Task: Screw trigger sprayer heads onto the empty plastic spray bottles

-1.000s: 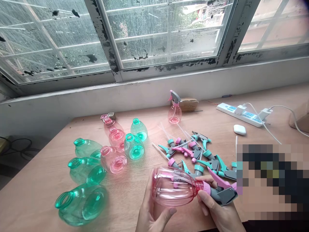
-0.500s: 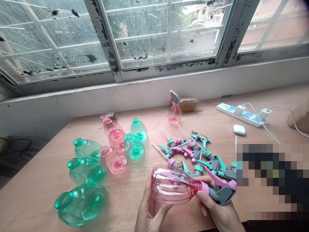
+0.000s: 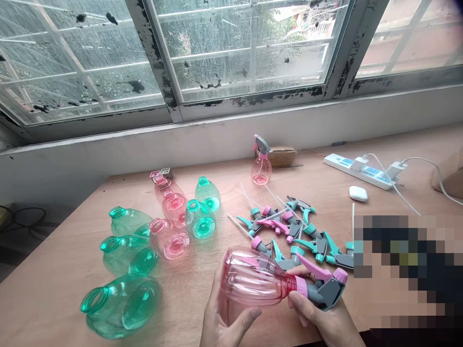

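Observation:
A clear pink spray bottle lies sideways in my hands, low in the middle of the view. My left hand wraps round its body from beneath, thumb on the near side. My right hand grips the pink-and-grey trigger head fitted on the bottle's neck, with the fingers closed round it. Just behind the bottle lies a pile of loose trigger heads in teal, pink and grey, with thin dip tubes sticking out.
Several empty green and pink bottles lie at the left on the wooden table. An assembled pink sprayer stands at the back by a small box. A power strip, cables and a white case sit at the right.
The pink bottle and both hands have shifted slightly left and tilted, the trigger head turning a little in my right hand. Everything on the table stays put.

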Demonstrator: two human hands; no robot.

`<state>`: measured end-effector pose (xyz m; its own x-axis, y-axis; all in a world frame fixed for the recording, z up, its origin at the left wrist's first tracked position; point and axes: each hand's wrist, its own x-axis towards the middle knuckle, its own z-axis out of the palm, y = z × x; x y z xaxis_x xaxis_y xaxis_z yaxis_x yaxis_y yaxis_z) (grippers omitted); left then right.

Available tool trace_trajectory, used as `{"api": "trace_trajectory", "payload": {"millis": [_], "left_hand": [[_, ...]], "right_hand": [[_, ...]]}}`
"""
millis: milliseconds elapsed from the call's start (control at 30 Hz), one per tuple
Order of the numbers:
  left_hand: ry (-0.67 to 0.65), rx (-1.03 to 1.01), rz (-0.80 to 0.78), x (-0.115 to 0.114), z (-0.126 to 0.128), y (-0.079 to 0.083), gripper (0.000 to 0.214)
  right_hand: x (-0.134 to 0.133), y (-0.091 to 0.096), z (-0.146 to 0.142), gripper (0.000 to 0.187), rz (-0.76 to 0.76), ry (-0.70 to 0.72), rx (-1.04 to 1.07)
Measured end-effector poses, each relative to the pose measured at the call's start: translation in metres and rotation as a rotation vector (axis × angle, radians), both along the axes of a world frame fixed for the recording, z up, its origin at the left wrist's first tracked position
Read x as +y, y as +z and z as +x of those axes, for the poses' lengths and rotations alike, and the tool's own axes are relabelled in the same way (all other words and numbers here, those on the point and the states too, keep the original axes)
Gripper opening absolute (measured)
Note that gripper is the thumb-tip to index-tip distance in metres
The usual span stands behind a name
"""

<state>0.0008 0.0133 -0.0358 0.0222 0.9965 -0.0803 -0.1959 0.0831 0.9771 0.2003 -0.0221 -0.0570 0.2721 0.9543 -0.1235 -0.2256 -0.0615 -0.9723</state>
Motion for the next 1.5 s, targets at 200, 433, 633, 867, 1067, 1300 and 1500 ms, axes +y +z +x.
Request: {"api": "trace_trajectory", "payload": {"millis": [200, 433, 633, 867, 1067, 1300, 1500], "left_hand": [[-0.019, -0.024, 0.004, -0.003, 0.000, -0.001, 0.100], [0.007, -0.092, -0.056, 0.003, -0.002, 0.006, 0.100], [-0.010, -0.034, -0.016, -0.002, 0.001, 0.003, 0.096], [-0.058, -0.102, 0.000, -0.001, -0.003, -0.003, 0.113], [-0.001, -0.018, -0.013, 0.003, -0.001, 0.003, 0.101], [-0.006, 0.025, -0.001, -0.001, 0.002, -0.002, 0.098], [-0.064, -0.062, -0.004, 0.000, -0.002, 0.012, 0.097]], "right_hand": [[-0.002, -0.001, -0.002, 0.050, -0.007, -0.026, 0.002], [-0.002, 0.004, -0.002, 0.046, -0.012, 0.029, 0.004], [0.003, 0.009, -0.003, 0.046, 0.035, 0.026, 0.099], [-0.001, 0.003, -0.001, 0.048, -0.015, 0.034, 0.048], [0.000, 0.000, 0.000, 0.046, 0.000, 0.027, 0.050], [0.001, 0.001, 0.000, 0.048, -0.008, 0.029, 0.053], [-0.001, 0.002, 0.000, 0.048, -0.019, 0.022, 0.000]]}}
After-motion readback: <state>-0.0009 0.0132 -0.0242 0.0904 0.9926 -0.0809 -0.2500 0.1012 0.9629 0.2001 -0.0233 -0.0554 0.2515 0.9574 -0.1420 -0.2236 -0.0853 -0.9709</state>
